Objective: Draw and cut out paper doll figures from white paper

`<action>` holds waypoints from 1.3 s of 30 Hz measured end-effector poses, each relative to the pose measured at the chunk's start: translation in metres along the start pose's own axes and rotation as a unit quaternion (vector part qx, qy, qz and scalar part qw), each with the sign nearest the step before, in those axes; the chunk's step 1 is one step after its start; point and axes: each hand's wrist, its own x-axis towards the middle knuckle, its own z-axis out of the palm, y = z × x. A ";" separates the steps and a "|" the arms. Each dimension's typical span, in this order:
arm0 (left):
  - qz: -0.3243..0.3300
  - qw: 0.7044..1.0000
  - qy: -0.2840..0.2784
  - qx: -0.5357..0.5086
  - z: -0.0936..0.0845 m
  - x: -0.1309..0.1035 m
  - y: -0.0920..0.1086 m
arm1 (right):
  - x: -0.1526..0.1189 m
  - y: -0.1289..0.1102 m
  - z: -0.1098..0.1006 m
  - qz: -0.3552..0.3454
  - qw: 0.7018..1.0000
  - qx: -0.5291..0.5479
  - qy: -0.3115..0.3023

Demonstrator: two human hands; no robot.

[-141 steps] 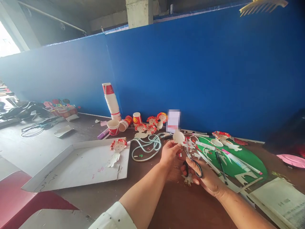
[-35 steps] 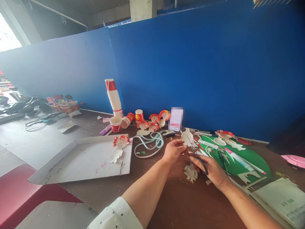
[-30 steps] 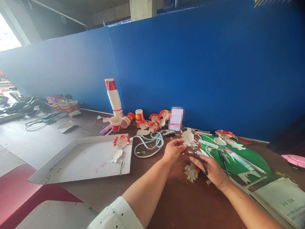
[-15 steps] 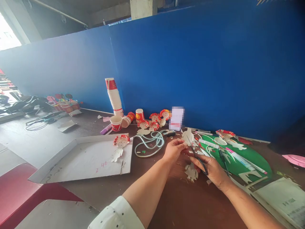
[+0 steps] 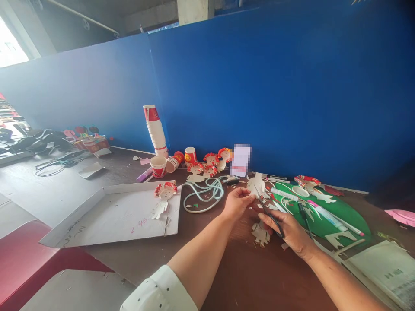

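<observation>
My left hand (image 5: 238, 203) pinches the lower edge of a pale paper cutout (image 5: 256, 185) near the middle of the table. Dark scissors (image 5: 270, 216) are in my right hand (image 5: 290, 231), its fingers wrapped round the handles. The blades point up and left and lie against the cutout. Below the two hands, another pale cutout (image 5: 260, 234) rests on the brown table. Small paper scraps lie around both hands.
A white tray (image 5: 110, 216) on the left holds a red-fringed paper figure (image 5: 165, 191). Behind stand stacked paper cups (image 5: 155, 134), beside a coiled pale cable (image 5: 207, 194). On the right, markers (image 5: 327, 218) and scraps cover a green disc (image 5: 353, 211), near a grey packet (image 5: 385, 268).
Both hands keep nearly the same pose. The scissors have shifted very slightly against the cutout, and the whole view has moved a little.
</observation>
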 end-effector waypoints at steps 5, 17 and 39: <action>0.007 0.999 0.003 0.031 -0.001 0.000 0.001 | 0.001 0.001 0.000 -0.016 1.000 0.001 -0.001; -0.001 1.000 0.004 0.009 0.000 0.000 0.001 | 0.002 0.003 0.000 -0.009 1.000 0.000 0.002; -0.001 1.000 0.009 -0.004 0.002 -0.002 0.000 | 0.002 0.006 0.001 -0.048 0.998 -0.035 0.022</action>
